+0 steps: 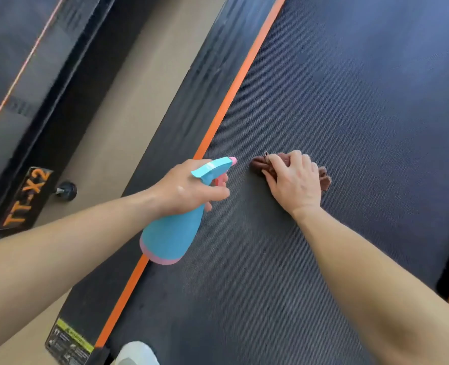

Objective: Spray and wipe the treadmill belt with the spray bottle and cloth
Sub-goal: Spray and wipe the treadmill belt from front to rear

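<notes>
— Where's the cloth (323, 175)?
— Bunched on the treadmill belt (349, 101), right hand (294, 180) pressing it, grip curled over it.
— The spray bottle (172, 233)?
— Just left of the cloth; left hand (189, 189) clenched round its neck.

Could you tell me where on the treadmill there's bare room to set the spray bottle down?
The belt lies bare beyond the cloth and towards its right edge. It is crowded mid-belt, where the right hand presses the cloth beside the spray bottle in the left hand.

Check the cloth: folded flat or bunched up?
Bunched up. The cloth shows as a crumpled brown wad with uneven folds poking out around the right hand, which presses it onto the belt.
</notes>
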